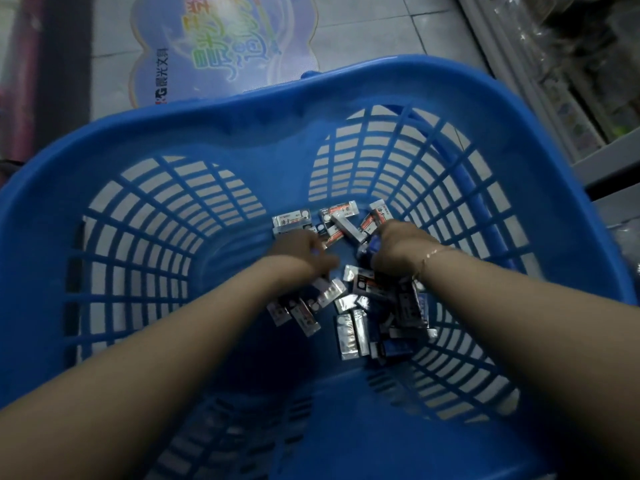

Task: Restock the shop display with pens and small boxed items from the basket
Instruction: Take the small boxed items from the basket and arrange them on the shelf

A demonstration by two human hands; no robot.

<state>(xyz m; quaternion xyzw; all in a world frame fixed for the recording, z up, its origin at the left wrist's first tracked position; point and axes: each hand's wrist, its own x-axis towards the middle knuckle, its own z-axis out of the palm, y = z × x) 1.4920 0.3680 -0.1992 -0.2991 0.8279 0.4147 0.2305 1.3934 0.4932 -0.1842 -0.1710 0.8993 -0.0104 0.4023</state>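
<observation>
The large blue slotted plastic basket (519,140) fills most of the view and stands on the pale tiled floor (363,26). A printed lilac floor sticker with coloured lettering (207,46) lies on the tiles at 12 o'clock from the basket. A grey shop shelf unit (561,84) stands at 2 o'clock; its contents are too blurred to identify.

Both arms reach down into the basket. The left hand (301,252) rests among the small white, red and dark-blue boxed items (349,327) that litter the basket floor. Its fingers curl downward, but the grip is blurred, and I cannot tell whether it has closed on a box. The right hand (398,251), with a thin chain bracelet (427,259) at the wrist, appears clenched around one or more dark-blue boxes, judging by the blue edge at its knuckles.

Procedure for the step in hand, gathering boxes:
1. Sweep the scattered boxes toward the centre before lifting.
2. Align the boxes flat-to-flat so that several stack in one grip.
3. Keep fingertips clear of the wall slots.
4. Take the far group at 12 o'clock last.

Count: one basket, two hands, one bracelet. Boxed items: roughly two dozen visible, about six in the far group and the rest at 6 o'clock of the hands; overlap prevents an exact figure. Pens: none visible.
</observation>
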